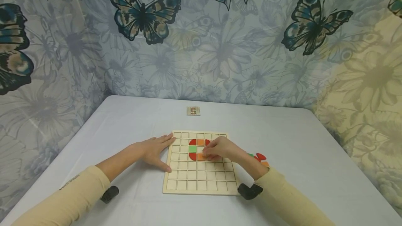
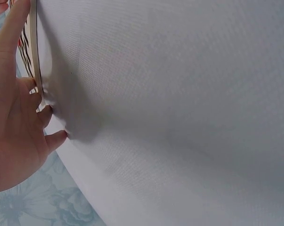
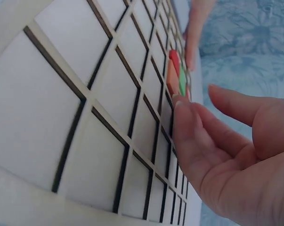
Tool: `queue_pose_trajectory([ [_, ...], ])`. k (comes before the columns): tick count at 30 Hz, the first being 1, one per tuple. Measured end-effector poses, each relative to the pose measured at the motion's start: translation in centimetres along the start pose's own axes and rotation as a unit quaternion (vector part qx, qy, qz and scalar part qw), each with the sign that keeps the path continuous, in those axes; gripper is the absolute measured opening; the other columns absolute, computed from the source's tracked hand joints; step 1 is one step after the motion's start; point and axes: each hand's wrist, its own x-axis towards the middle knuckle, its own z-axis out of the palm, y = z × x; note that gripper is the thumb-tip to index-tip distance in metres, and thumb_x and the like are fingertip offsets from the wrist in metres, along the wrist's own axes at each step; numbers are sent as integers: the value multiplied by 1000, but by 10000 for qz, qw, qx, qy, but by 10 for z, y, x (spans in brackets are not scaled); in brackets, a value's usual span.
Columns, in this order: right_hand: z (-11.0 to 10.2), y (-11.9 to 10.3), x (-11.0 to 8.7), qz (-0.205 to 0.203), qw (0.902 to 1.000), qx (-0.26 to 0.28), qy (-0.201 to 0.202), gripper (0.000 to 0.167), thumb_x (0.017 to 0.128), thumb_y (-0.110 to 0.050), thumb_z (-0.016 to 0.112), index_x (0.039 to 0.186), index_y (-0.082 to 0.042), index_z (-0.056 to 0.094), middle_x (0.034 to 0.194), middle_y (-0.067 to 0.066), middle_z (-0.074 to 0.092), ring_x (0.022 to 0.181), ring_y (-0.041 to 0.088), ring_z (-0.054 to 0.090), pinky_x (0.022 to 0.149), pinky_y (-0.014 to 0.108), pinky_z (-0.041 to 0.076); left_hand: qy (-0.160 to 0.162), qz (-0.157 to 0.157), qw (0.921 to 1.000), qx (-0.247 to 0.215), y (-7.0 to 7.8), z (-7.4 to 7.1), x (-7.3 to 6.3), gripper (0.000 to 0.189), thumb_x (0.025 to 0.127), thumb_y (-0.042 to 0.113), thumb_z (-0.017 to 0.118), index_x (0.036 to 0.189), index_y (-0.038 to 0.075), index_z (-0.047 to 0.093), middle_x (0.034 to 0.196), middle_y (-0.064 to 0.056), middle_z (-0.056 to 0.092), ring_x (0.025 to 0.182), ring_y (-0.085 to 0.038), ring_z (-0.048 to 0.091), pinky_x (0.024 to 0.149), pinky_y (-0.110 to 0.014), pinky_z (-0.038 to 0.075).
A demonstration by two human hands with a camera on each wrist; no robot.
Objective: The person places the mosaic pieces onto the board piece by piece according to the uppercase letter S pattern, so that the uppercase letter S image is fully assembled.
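Observation:
A wooden grid board [image 1: 201, 185] lies on the table. My left hand [image 1: 156, 151] rests at its left edge, fingers spread and thumb at the rim. Over the middle of the board, my right hand [image 1: 221, 148] has its fingertips on the near orange tile [image 1: 200, 157]; in the right wrist view one fingertip meets the end of that orange tile [image 3: 172, 77]. Red rounded tiles [image 1: 192, 156], a far orange square [image 1: 200, 142] and a green square [image 1: 192, 149] sit in neighbouring cells. The right hand partly covers the cells on the right.
Loose red [image 1: 261, 156], green [image 1: 251, 155] and orange pieces [image 1: 265, 164] lie right of the board, partly behind the right forearm. A small patterned card [image 1: 193, 111] lies farther back on the white table [image 1: 141, 114]. Butterfly-print fabric [image 1: 220, 51] hangs behind.

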Motion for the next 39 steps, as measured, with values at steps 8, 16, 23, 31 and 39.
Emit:
queue_pose_trajectory([
  [8, -27, 6, -6, 192, 9956, 918, 17, 31, 94, -18, 62, 113, 6, 65, 93, 13, 67, 77, 19, 66, 71, 31, 55, 4, 7, 10000, -25, 1, 0, 0, 118, 69, 75, 64, 154, 10, 15, 159, -8, 6, 143, -28, 12, 111, -51, 16],
  [16, -61, 19, -18, 29, 9914, 1310, 17, 49, 99, -29, 54, 126, 12, 54, 109, 20, 63, 94, 26, 64, 83, 33, 52, 27, 2, 10000, 27, -2, 1, 2, 119, 68, 77, 63, 154, 11, 14, 159, -7, 6, 143, -28, 12, 111, -52, 16],
  [23, -80, 30, -29, -16, 9882, 1515, 231, 58, 98, -32, 54, 130, 16, 47, 118, 26, 58, 103, 29, 62, 86, 32, 51, 32, 5, 10000, 44, -2, 2, 2, 120, 68, 78, 62, 154, 11, 14, 159, -8, 6, 143, -29, 12, 111, -52, 16],
  [31, -96, 51, -35, 18, 9869, 1564, 387, 63, 96, -35, 57, 131, 16, 45, 118, 24, 59, 105, 27, 62, 87, 30, 50, 48, 22, 10000, -63, -1, 1, 1, 118, 68, 76, 64, 154, 10, 15, 159, -8, 6, 143, -29, 12, 111, -52, 17],
  [39, -104, 67, -40, 30, 9921, 1093, 607, 61, 98, -36, 54, 130, 15, 46, 118, 23, 59, 107, 27, 61, 88, 32, 49, 31, 115, 9999, -47, -1, 1, 0, 119, 69, 76, 62, 153, 7, 14, 159, -11, 6, 143, -31, 12, 110, -53, 17],
])
